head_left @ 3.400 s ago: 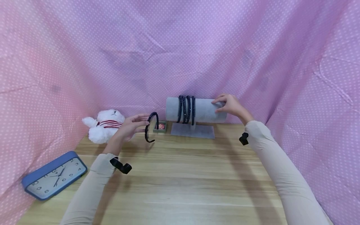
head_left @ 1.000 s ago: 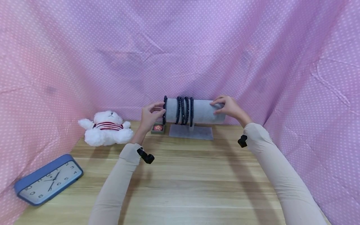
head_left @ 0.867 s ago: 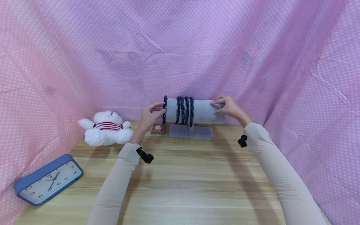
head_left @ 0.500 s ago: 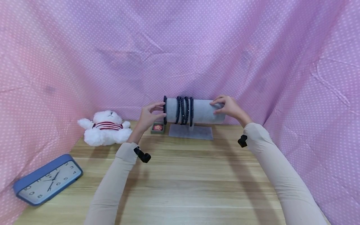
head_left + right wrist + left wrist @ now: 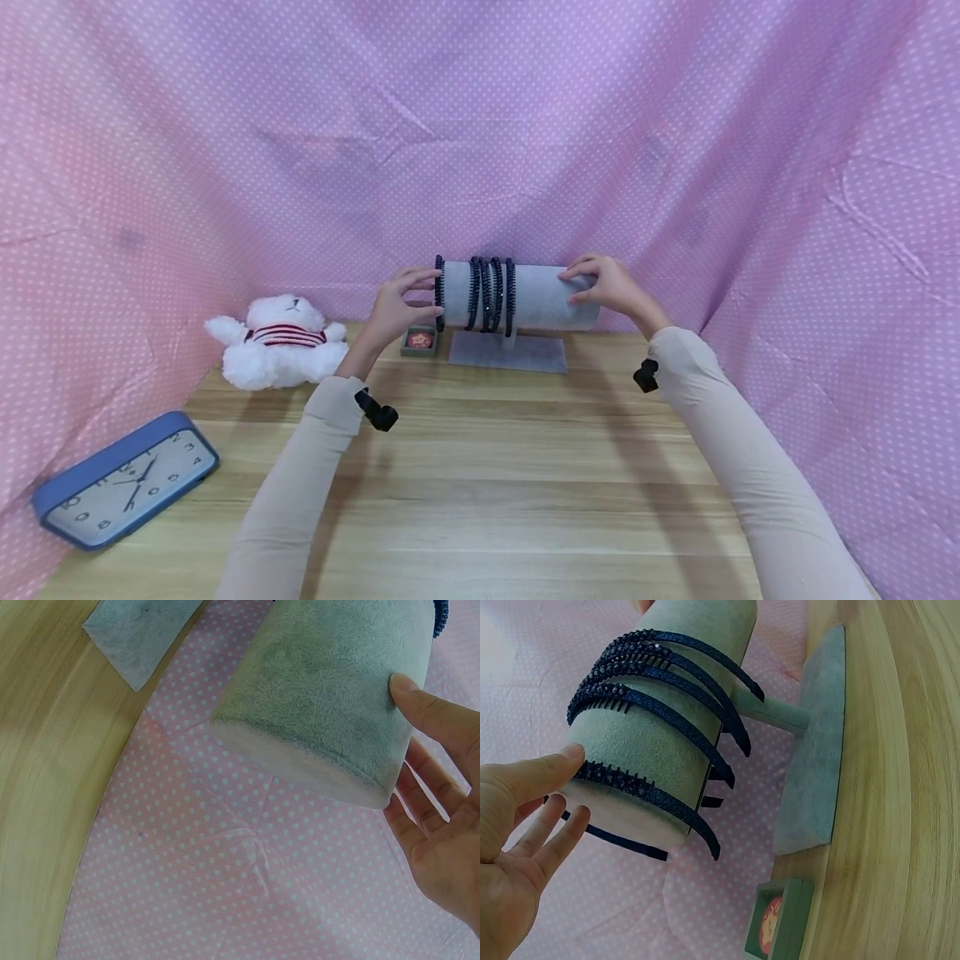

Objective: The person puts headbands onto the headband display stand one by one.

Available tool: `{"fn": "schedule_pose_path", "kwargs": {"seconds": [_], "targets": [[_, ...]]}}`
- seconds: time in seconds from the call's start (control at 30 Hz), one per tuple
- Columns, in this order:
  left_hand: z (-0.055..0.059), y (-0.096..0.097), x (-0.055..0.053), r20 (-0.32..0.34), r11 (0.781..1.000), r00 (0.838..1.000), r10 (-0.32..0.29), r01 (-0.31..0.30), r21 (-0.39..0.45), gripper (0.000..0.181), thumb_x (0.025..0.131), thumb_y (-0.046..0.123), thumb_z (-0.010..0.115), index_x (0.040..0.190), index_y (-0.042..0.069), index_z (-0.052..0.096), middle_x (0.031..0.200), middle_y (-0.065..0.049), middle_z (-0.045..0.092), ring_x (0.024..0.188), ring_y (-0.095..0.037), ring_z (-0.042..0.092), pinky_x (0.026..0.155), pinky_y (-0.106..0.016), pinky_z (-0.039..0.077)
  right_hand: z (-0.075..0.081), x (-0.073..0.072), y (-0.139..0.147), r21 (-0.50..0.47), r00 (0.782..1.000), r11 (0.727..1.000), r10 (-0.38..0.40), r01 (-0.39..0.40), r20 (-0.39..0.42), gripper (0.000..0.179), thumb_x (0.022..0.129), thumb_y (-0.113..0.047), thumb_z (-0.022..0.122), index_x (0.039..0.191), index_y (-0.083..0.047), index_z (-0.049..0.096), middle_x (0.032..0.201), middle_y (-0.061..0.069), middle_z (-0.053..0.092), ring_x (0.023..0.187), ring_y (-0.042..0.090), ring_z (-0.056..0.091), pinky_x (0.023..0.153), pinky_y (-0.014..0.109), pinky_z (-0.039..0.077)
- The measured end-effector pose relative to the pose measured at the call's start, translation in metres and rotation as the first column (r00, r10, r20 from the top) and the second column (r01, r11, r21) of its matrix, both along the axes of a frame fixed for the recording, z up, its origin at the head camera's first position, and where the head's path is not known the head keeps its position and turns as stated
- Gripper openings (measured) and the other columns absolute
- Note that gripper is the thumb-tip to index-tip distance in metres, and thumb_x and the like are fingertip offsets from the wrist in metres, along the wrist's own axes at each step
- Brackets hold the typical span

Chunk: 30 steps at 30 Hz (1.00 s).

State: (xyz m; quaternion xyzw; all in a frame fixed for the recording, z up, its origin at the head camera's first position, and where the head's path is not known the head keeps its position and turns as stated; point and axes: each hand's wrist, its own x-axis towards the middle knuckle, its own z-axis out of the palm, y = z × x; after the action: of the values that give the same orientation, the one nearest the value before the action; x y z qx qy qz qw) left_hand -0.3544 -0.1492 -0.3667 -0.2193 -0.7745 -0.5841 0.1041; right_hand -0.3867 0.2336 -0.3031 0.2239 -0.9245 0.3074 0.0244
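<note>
In the head view a grey headband stand (image 5: pixel 551 297) holds a padded roll on a post over a flat base. Several dark beaded headbands (image 5: pixel 492 296) with comb teeth sit around its middle. Another dark headband (image 5: pixel 641 787) straddles the roll's left end. There my left hand (image 5: pixel 393 308) has its fingers spread; in the left wrist view the thumb touches that headband and two fingertips lie by the roll's end face. My right hand (image 5: pixel 450 817) holds the roll's right end, thumb on the covering and the other fingers behind its edge, partly hidden.
A small green box (image 5: pixel 418 342) with a red flower-like piece stands left of the stand's base. Farther left sits a white plush toy (image 5: pixel 281 346) in a striped top. A blue clock (image 5: pixel 127 479) lies front left. Pink dotted cloth (image 5: pixel 480 125) encloses the wooden table (image 5: pixel 510 475).
My left hand carried a headband from beside the plush toy onto the roll's left end. Since then its thumb has slid lower, away from the fingers. My right hand stays on the roll.
</note>
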Motion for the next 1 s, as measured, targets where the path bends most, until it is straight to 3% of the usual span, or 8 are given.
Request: {"fn": "schedule_pose_path", "kwargs": {"seconds": [0.3,0.57,1.0], "targets": [[-0.0021,0.0001,-0.0008,-0.028,0.999,1.000,-0.007,0.006,-0.034,0.060,0.084,-0.003,0.079,0.141,0.008,0.060,0.145,-0.015,0.050,0.127,-0.036,0.055,0.103,-0.054,0.053,-0.0002,-0.0008,0.0012,-0.007,1.000,1.000,0.005,-0.005,0.002,0.045,0.081,-0.002,0.084,0.124,0.001,0.071,0.139,0.024,0.058,0.135,0.043,0.048,0.116,0.057,0.037],[0.0015,0.0025,-0.0019,-0.063,0.996,0.998,-0.021,0.015,-0.091,0.060,0.084,-0.002,0.080,0.140,0.006,0.060,0.146,-0.015,0.050,0.130,-0.036,0.051,0.104,-0.057,0.051,-0.0009,-0.0018,0.0025,0.002,1.000,1.000,0.008,-0.008,-0.011,0.044,0.081,-0.002,0.083,0.123,0.001,0.071,0.138,0.024,0.058,0.133,0.043,0.050,0.115,0.056,0.038],[0.0055,0.0075,-0.0069,-0.119,0.977,0.993,0.003,-0.029,-0.211,0.062,0.082,-0.002,0.082,0.140,0.005,0.061,0.152,-0.015,0.049,0.135,-0.038,0.051,0.103,-0.051,0.054,-0.0001,-0.0001,0.0006,-0.008,1.000,1.000,0.004,-0.004,0.001,0.045,0.080,-0.001,0.083,0.124,0.002,0.070,0.139,0.025,0.057,0.134,0.044,0.049,0.117,0.056,0.036]]}}
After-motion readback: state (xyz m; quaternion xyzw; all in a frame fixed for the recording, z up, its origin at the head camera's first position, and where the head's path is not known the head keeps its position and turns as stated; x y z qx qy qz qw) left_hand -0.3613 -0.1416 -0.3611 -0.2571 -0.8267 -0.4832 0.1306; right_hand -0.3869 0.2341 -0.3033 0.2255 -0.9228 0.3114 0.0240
